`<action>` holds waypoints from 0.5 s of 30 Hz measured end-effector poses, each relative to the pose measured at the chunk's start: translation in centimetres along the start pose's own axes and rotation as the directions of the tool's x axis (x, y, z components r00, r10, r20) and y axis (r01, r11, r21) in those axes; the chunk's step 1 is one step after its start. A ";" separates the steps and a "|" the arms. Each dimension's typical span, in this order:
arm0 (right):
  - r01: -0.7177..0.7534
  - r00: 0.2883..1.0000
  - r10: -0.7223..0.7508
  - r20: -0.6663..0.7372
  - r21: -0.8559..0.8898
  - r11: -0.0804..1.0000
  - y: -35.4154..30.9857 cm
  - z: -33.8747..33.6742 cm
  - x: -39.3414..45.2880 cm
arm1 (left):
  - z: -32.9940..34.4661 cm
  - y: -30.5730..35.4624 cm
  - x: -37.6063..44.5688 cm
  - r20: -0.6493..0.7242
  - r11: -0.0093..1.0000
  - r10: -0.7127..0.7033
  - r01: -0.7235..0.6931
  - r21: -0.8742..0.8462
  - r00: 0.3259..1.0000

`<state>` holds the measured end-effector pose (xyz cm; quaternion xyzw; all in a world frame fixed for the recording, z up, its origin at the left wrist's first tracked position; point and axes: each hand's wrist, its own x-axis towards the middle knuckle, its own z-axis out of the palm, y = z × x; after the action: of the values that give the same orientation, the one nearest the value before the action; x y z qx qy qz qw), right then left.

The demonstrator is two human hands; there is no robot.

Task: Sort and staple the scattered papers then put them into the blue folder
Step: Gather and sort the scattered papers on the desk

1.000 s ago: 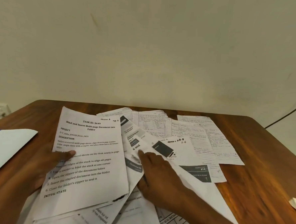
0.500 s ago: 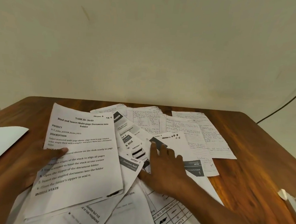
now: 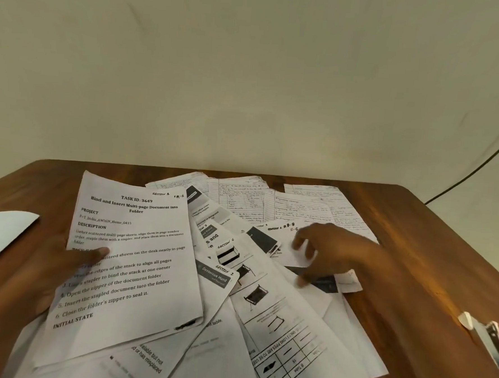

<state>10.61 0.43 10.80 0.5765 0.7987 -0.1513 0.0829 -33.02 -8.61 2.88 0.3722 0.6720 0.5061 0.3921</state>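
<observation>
Several printed and handwritten papers (image 3: 264, 306) lie scattered and overlapping on the wooden table (image 3: 413, 257). My left hand (image 3: 47, 267) holds the task sheet headed "TASK ID: 3649" (image 3: 132, 269) at its left edge, thumb on top. Over the far right of the pile, my right hand (image 3: 338, 252) curls its fingers and thumb round the near edge of the sheet marked "R-6" (image 3: 302, 256), whose corner looks lifted. A pale folder flap (image 3: 3, 232) shows at the left edge. A stapler (image 3: 487, 340) lies at the right edge.
Handwritten lined pages (image 3: 308, 210) lie along the table's far side, close to the wall. A dark cable (image 3: 477, 170) runs down the wall at the right. Bare wood shows at the table's right side between the papers and the stapler.
My right hand left the middle of the pile, moved right and away from me, and closed on the "R-6" sheet. My left hand kept its hold on the task sheet.
</observation>
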 end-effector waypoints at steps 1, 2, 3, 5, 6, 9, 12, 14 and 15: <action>-0.016 0.999 0.016 0.038 0.001 1.000 0.9 -0.3 0.1 | 0.0 0.0 0.0 0.002 1.000 0.005 -0.005 0.004 1.000; -0.026 0.998 0.025 0.062 0.013 1.000 1.6 -0.4 0.2 | 0.0 -0.1 0.0 -0.002 1.000 0.013 -0.013 0.017 1.000; -0.030 0.997 0.027 0.073 0.035 0.999 2.2 -0.3 0.4 | 0.0 -0.1 0.0 0.000 0.999 0.026 -0.026 0.019 1.000; -0.035 0.996 0.028 0.081 0.086 0.996 2.8 0.1 1.0 | 0.1 -0.1 0.0 0.001 0.999 0.037 -0.037 0.026 0.999; -0.038 0.996 0.029 0.083 0.098 0.994 3.0 0.4 1.3 | 0.0 -0.1 -0.1 -0.010 0.999 0.034 -0.034 0.038 0.999; -0.040 0.998 0.035 0.059 0.086 0.996 3.7 0.5 1.8 | 0.0 -0.1 0.1 -0.004 0.997 0.057 -0.057 0.048 0.998; -0.073 0.996 0.077 -0.034 0.094 0.993 4.7 0.0 1.7 | 0.1 0.0 0.0 0.003 0.995 0.063 -0.063 0.079 0.998; -0.115 0.984 0.123 -0.127 0.068 0.991 5.5 -0.2 1.8 | 0.0 0.0 0.1 0.000 0.996 0.047 -0.047 0.082 0.999; -0.144 0.973 0.151 -0.175 0.049 0.988 5.8 -0.4 1.8 | -0.2 -0.2 0.3 0.002 0.996 0.046 -0.046 0.078 0.999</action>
<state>15.56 3.84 9.73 0.6469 0.7549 -0.1071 0.0117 -33.34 -8.51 2.65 0.4026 0.6825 0.4882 0.3658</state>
